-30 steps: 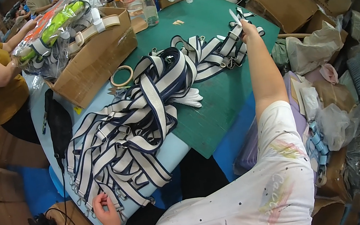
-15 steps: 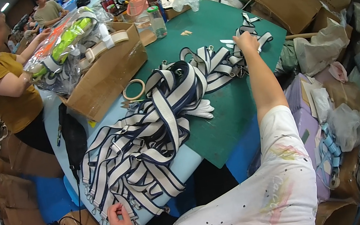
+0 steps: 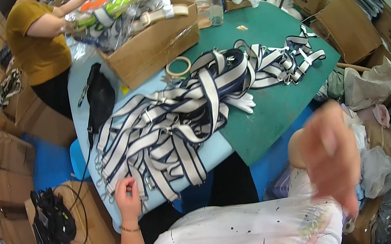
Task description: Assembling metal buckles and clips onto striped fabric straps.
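While the left hand is curling its fingers loosely inward beside the hooked ends of the straps, left of the mat and nearer the body, whether those fingers are pinching any webbing cannot be told. Right of the mat's near corner, the right hand is hovering well apart from the straps, showing so blurred that neither its finger posture nor any grip can be read. Perhaps the left hand is resting there to steady the ends; the raised right hand is probably staying clear of the heap. The straps are lying partly off the mat's left side and partly across its far half, likely stretching lengthwise because they are too long to fit compactly. Their long axis is slanting from near left of the mat toward its far right corner; the hooks are pointing away from the mat, the opposite ends are pointing at that corner, and a broad loop is doubling over between. A white glove is lying on the mat, just beside that loop. Beyond the straps, a tape roll is sitting by the mat's left edge, and a box is standing farther left, apparently holding bagged goods off the work surface.
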`<state>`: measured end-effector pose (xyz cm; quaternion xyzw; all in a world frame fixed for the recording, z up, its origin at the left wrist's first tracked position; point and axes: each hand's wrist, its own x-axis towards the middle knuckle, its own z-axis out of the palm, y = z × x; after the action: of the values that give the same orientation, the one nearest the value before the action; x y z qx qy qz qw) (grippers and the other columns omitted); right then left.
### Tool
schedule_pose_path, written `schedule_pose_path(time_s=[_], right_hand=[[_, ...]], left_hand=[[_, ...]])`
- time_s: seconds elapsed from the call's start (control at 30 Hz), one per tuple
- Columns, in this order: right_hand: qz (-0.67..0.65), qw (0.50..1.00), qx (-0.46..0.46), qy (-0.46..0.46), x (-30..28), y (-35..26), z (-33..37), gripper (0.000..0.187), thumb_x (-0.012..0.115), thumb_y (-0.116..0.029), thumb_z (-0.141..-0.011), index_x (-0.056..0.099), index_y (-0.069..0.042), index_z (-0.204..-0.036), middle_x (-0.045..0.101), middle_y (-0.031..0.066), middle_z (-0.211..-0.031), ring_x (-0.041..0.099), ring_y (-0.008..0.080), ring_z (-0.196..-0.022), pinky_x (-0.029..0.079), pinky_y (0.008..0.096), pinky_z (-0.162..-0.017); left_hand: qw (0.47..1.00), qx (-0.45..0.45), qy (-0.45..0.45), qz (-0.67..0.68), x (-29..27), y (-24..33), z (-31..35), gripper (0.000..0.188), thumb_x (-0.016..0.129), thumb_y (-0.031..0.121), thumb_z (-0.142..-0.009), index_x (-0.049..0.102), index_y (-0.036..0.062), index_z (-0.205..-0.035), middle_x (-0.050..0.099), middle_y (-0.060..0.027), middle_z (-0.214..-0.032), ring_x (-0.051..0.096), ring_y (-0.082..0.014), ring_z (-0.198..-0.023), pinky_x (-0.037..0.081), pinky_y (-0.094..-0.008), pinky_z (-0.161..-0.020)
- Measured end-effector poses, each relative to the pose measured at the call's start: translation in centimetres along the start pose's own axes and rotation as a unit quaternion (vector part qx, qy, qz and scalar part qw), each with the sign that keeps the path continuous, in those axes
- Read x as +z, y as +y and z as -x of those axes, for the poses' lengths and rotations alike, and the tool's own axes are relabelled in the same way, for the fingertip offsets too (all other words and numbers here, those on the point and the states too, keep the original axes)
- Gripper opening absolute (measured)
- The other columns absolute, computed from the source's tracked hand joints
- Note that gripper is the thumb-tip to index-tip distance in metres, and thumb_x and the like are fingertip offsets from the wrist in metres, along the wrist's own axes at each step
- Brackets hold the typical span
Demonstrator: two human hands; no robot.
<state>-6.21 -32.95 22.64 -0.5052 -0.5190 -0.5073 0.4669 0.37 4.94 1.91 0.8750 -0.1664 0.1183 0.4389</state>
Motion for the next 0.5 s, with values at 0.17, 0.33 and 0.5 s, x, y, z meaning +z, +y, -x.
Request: schedule_pose_path(time_s=[0.17,0.33,0.5], right_hand=[[-0.242,0.941,-0.106,-0.210,4.3,-2.0,-5.0,0.039,0.046,-0.015,-0.095,0.061,-0.010,-0.060,0.058,0.0053,-0.062,0.064,0.0200,-0.074,0.047,0.0398,-0.097],[-0.254,0.908,-0.181,-0.280,6.6,-1.3,-6.8,0.037,0.045,-0.007,-0.093,0.060,-0.005,-0.059,0.059,0.0066,-0.062,0.065,0.0210,-0.074,0.046,0.0425,-0.099],[-0.258,0.878,-0.241,-0.322,9.8,-2.8,-8.8,0.037,0.044,-0.004,-0.092,0.060,-0.003,-0.058,0.059,0.0077,-0.061,0.065,0.0214,-0.075,0.045,0.0435,-0.100]], left_hand=[[0.999,0.004,-0.014,0.032,0.5,0.3,-0.6,0.008,0.059,0.002,-0.084,0.058,-0.0005,-0.091,0.054,-0.0059,-0.084,0.050,-0.0127,-0.069,0.043,-0.0229,-0.063],[0.998,0.015,-0.007,0.059,0.3,0.1,-0.2,0.008,0.060,0.003,-0.084,0.059,-0.0005,-0.092,0.055,-0.0065,-0.086,0.053,-0.0137,-0.072,0.044,-0.0236,-0.064],[0.998,0.028,-0.016,0.060,0.1,-0.3,0.1,0.012,0.062,0.001,-0.080,0.061,-0.0003,-0.092,0.058,-0.0093,-0.089,0.057,-0.0184,-0.075,0.047,-0.0267,-0.066]])
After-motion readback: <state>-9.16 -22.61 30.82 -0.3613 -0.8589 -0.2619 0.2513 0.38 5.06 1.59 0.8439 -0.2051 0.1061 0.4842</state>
